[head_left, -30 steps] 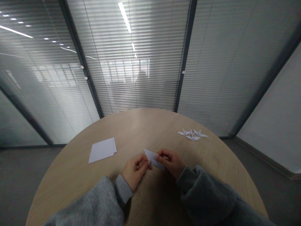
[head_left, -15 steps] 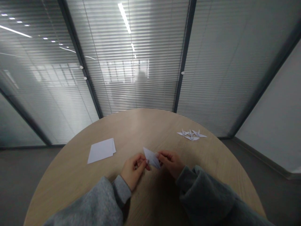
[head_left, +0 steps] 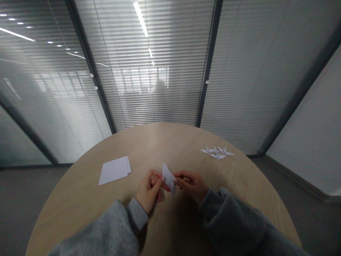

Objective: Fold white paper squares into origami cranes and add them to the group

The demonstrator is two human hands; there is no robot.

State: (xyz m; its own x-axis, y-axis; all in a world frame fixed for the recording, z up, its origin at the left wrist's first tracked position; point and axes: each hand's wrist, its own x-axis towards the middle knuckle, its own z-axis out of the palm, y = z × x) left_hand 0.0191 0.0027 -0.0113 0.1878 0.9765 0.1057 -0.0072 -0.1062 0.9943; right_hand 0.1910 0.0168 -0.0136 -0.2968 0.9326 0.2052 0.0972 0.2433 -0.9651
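A folded white paper piece (head_left: 168,178), narrow and kite-shaped, stands nearly upright between my hands above the wooden table. My left hand (head_left: 149,188) pinches its left side with the fingertips. My right hand (head_left: 190,184) holds its right side, with the fingers reaching in from that side. Part of the paper's lower end is hidden behind my fingers. To the left lies a small stack of white square paper sheets (head_left: 114,170), apart from both hands. Several folded paper cranes (head_left: 217,152) lie grouped at the far right.
The round light-wood table (head_left: 170,138) curves away in front of me, with its edge near glass partitions with blinds (head_left: 157,96). A blurred person (head_left: 160,87) shows behind the glass. Grey carpet (head_left: 34,199) lies beyond the table.
The folded paper has turned from a slanting position to nearly upright. My left hand has rotated and shifted slightly up and left, and my fingers have closed around the paper's sides.
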